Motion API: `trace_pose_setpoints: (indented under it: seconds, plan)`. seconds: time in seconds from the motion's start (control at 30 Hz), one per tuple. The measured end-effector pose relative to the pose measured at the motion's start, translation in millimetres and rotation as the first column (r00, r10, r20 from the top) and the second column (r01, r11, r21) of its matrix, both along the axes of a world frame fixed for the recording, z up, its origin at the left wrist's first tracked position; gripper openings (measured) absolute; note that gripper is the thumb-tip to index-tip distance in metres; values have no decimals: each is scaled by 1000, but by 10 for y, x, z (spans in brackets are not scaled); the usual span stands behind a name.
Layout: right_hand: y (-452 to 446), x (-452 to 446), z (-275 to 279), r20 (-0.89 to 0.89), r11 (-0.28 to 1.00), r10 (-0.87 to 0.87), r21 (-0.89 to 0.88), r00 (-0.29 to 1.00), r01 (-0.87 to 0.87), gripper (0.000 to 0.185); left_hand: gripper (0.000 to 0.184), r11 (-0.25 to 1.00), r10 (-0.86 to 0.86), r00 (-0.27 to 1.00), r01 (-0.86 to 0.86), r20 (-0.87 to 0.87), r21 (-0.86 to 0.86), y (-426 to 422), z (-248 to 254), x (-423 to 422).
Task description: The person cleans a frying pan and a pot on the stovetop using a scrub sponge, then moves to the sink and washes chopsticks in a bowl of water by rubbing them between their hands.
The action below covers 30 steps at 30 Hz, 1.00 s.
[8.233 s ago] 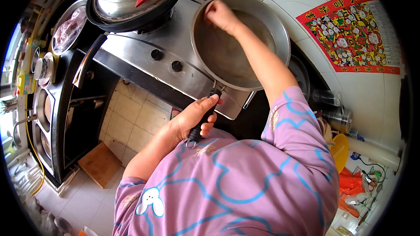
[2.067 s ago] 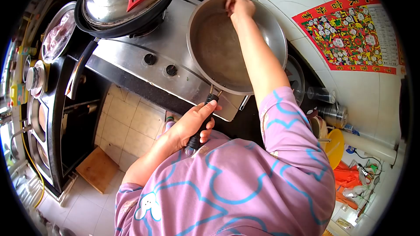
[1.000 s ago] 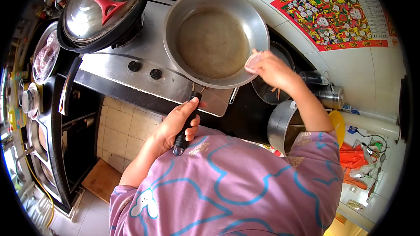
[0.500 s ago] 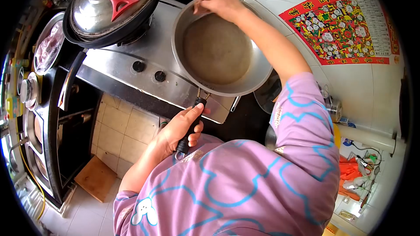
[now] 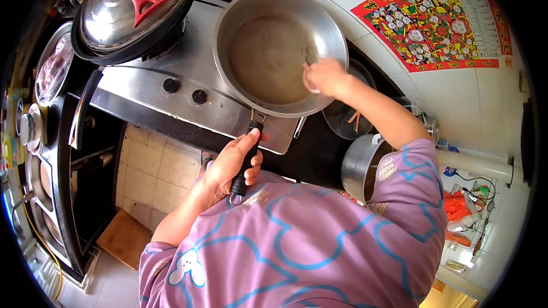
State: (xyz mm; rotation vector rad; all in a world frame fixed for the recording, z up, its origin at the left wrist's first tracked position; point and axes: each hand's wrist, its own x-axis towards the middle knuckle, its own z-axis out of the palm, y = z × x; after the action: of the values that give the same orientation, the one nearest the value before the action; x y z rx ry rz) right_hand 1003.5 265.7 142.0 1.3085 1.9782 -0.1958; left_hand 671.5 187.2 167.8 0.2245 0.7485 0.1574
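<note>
A wide metal pan with cloudy, brownish water in it sits over the right part of the stove. My left hand is wrapped round the pan's black handle, thumb along the top. Inside the pan's right side, my right hand is low at the water's edge with its fingers curled together. What those fingers hold, if anything, is hidden. Ripples show in the water just beyond them.
A lidded black wok with a pink lid handle stands on the left of the steel stove. Right of the pan are a glass lid and a metal pot. A bowl of meat is at far left.
My right hand has swept from the pan's far rim down to its right side. My left hand keeps its hold on the handle. The view has shifted slightly.
</note>
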Motion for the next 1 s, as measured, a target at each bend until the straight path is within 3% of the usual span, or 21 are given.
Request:
trace_pose_setpoints:
  seconds: [0.03,0.1,0.17,0.23,0.5,0.7,0.8,0.83,0.9,0.97,1.0]
  plan:
    - [-101,-143,44,-134,997,72,-26,988,-76,20,42,1000,-9,1000,9,-2,0,3,-3,1]
    - [-87,-556,157,-249,966,-42,-259,968,-24,24,42,1000,-13,1000,13,12,-9,12,-20,-5]
    - [-62,-791,-48,-452,963,-174,-262,875,56,33,40,999,-30,999,30,27,-11,29,-48,-18]
    - [-18,-1013,-336,-558,988,-152,-54,816,147,43,39,999,-42,998,42,41,-13,47,-70,-37]
    - [949,-973,-541,-513,887,-213,256,831,385,47,44,997,-71,997,71,15,5,62,-32,-44]
    - [791,-349,-576,-477,751,-306,412,824,517,38,42,999,-11,993,17,113,-48,31,-126,-41]
    - [452,-218,-620,-382,668,-539,349,750,658,43,44,998,5,993,3,121,-63,22,-119,-17]
    - [328,-345,-437,-377,645,-604,285,702,709,55,45,996,31,996,-23,84,-88,21,-90,-2]
    - [129,-132,-1022,-377,632,-540,410,753,658,37,42,996,-20,973,39,232,-77,51,-191,-65]
    - [-61,-514,-488,-342,744,-623,20,703,668,52,37,996,-94,982,92,163,22,76,-176,-55]
    - [-136,-629,-466,-399,754,-600,9,693,657,50,36,996,-83,988,84,128,-3,101,-118,-59]
